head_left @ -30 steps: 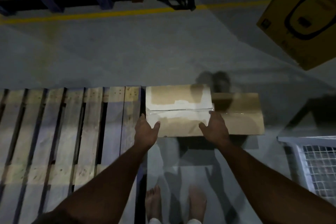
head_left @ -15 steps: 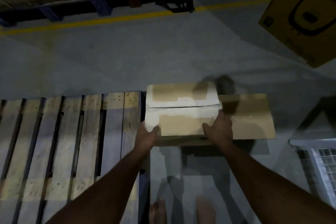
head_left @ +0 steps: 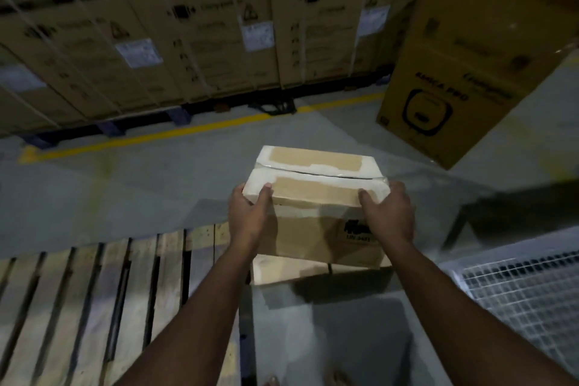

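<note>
A taped cardboard box [head_left: 316,194] with white patches on its top is up off the floor, held between both hands. My left hand [head_left: 250,219] grips its near left corner, thumb on top. My right hand [head_left: 388,216] grips the near right corner, thumb over the top edge. A second cardboard box [head_left: 291,269] lies on the floor under it, mostly hidden.
A wooden pallet [head_left: 103,301] lies on the floor at the left. A white wire-mesh cage [head_left: 520,301] stands at the right. A tall yellow carton [head_left: 463,66] stands at the back right. Strapped washing-machine cartons [head_left: 188,25] line the back behind a yellow floor line [head_left: 156,135].
Both hands have lifted the taped box off the lower box and towards me. The view has tilted up, so the stacked cartons at the back now show.
</note>
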Available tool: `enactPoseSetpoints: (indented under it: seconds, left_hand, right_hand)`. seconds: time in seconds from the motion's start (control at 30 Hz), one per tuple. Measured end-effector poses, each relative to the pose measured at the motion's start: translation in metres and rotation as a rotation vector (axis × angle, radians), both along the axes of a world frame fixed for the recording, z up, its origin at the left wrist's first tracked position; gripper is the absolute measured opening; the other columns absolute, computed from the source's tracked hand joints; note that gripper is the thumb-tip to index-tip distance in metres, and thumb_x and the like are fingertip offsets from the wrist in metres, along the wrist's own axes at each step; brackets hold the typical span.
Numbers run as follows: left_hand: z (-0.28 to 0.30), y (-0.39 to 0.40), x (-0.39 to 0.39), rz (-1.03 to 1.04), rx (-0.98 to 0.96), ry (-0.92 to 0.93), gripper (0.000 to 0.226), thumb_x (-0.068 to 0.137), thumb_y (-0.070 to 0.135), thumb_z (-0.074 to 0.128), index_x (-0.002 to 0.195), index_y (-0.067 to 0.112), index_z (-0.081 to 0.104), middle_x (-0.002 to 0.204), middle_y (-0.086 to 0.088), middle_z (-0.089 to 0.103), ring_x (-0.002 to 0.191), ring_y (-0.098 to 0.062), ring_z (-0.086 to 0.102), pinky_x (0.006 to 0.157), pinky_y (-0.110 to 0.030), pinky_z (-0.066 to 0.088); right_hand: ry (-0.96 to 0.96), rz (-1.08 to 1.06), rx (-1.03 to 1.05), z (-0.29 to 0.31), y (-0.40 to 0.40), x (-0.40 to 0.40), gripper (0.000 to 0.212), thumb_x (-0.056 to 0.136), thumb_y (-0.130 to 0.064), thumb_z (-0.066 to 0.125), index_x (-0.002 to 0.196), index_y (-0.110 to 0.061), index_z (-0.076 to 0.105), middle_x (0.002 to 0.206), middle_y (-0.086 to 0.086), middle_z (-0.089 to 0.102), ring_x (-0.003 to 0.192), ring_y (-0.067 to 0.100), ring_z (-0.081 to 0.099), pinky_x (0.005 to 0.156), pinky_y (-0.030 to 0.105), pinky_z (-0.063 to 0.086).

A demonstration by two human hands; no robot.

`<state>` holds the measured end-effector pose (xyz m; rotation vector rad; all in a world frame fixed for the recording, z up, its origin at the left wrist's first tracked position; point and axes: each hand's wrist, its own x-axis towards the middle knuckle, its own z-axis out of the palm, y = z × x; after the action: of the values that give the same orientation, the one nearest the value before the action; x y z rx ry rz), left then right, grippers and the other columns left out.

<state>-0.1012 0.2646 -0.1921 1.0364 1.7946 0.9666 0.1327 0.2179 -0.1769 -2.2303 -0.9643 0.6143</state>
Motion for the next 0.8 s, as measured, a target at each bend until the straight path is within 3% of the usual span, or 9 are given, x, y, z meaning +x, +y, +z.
enactPoseSetpoints:
  seconds: [0.23, 0.33, 0.43, 0.53, 0.7, 0.8]
  left_hand:
    - [0.145, -0.029, 0.047, -0.071, 0.211, 0.089, 0.041, 0.088, 0.049, 0.063, 0.118, 0.021, 0.058, 0.114, -0.001, 0.059, 0.096, -0.022, 0.06, 0.08, -0.04, 0.052]
    - [0.195, -0.046, 0.066, -0.149, 0.311, 0.074, 0.035, 0.086, 0.048, 0.061, 0.109, 0.022, 0.057, 0.106, 0.002, 0.056, 0.09, -0.018, 0.058, 0.07, -0.033, 0.042]
    - [0.236, -0.066, 0.083, -0.249, 0.366, 0.053, 0.025, 0.09, 0.042, 0.062, 0.103, 0.021, 0.057, 0.103, -0.001, 0.06, 0.088, -0.019, 0.058, 0.063, -0.031, 0.038]
    - [0.265, -0.087, 0.098, -0.357, 0.398, -0.006, 0.022, 0.09, 0.046, 0.059, 0.097, 0.025, 0.057, 0.097, 0.002, 0.061, 0.087, -0.02, 0.059, 0.062, -0.031, 0.038]
    - [0.299, -0.14, 0.136, -0.6, 0.501, -0.14, 0.034, 0.089, 0.059, 0.049, 0.096, 0.027, 0.058, 0.094, 0.003, 0.061, 0.083, -0.013, 0.056, 0.063, -0.033, 0.038]
    - [0.315, -0.177, 0.165, -0.731, 0.531, -0.188, 0.037, 0.086, 0.062, 0.047, 0.096, 0.027, 0.058, 0.094, 0.005, 0.059, 0.084, -0.016, 0.056, 0.069, -0.038, 0.042]
  right_hand:
    - [-0.052, -0.207, 0.253, 0.143, -0.078, 0.038, 0.055, 0.09, -0.047, 0.064, 0.134, -0.016, 0.049, 0.125, 0.01, 0.058, 0.113, 0.031, 0.056, 0.088, 0.052, 0.053]
    - [-0.052, -0.352, 0.296, 0.189, -0.117, 0.049, 0.056, 0.09, -0.049, 0.063, 0.133, -0.017, 0.047, 0.125, 0.011, 0.057, 0.112, 0.031, 0.056, 0.085, 0.052, 0.055]
    - [-0.042, -0.463, 0.364, 0.225, -0.163, 0.059, 0.049, 0.09, -0.052, 0.062, 0.127, -0.026, 0.045, 0.115, 0.002, 0.055, 0.102, 0.023, 0.059, 0.071, 0.039, 0.057]
    - [-0.062, -0.586, 0.444, 0.254, -0.21, 0.062, 0.044, 0.089, -0.056, 0.061, 0.124, -0.036, 0.043, 0.114, -0.003, 0.054, 0.089, 0.011, 0.056, 0.056, 0.023, 0.048]
    - [-0.205, -0.83, 0.583, 0.292, -0.295, 0.072, 0.04, 0.087, -0.054, 0.064, 0.118, -0.032, 0.052, 0.112, -0.005, 0.061, 0.097, 0.014, 0.056, 0.07, 0.029, 0.046]
    - [-0.242, -0.956, 0.651, 0.304, -0.35, 0.076, 0.033, 0.087, -0.054, 0.063, 0.111, -0.034, 0.053, 0.109, -0.005, 0.061, 0.1, 0.018, 0.057, 0.079, 0.038, 0.052]
